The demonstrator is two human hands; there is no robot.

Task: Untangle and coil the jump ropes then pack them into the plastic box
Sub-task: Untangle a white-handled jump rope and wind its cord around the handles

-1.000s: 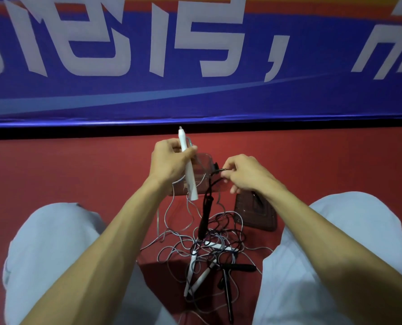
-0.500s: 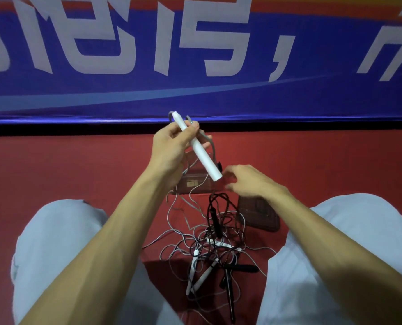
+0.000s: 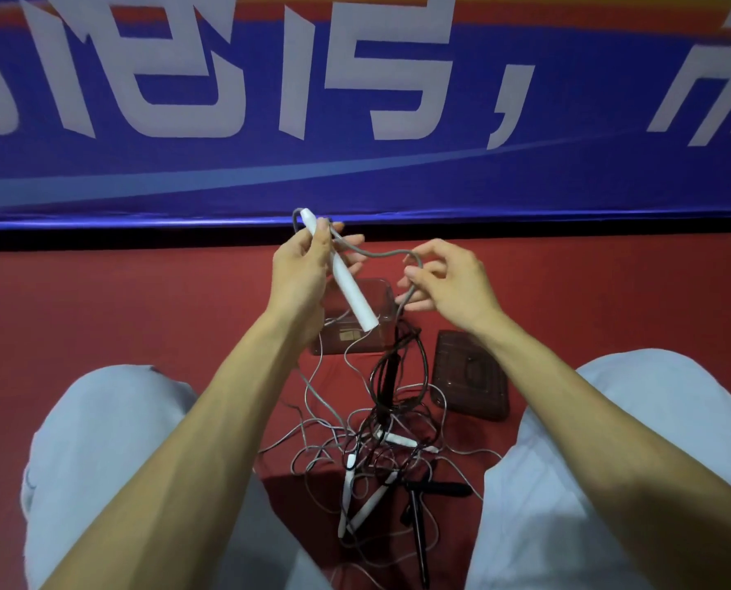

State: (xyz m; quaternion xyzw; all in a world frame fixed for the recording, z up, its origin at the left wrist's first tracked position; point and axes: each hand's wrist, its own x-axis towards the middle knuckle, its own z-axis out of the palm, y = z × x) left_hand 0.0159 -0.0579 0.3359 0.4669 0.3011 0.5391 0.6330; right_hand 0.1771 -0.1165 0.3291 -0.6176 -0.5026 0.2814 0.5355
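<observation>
The left hand [image 3: 304,270] grips a white handle [image 3: 348,287] tight. The right hand [image 3: 457,287] curls round its grey rope [image 3: 380,251]. More tangled ropes [image 3: 380,440] lie below.

Half-hidden plastic box [image 3: 382,306], untraceable tangle [image 3: 380,445]
The box lies partly behind the left hand [image 3: 302,270] and white handle [image 3: 348,283]; its strands cannot be followed; banner lettering [image 3: 297,78] cropped.

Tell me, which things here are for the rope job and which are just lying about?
For the job:
white handle in the left hand
grey rope pinched by the right hand
tangled rope pile
plastic box
lid

Just there:
blue banner
red floor
</observation>
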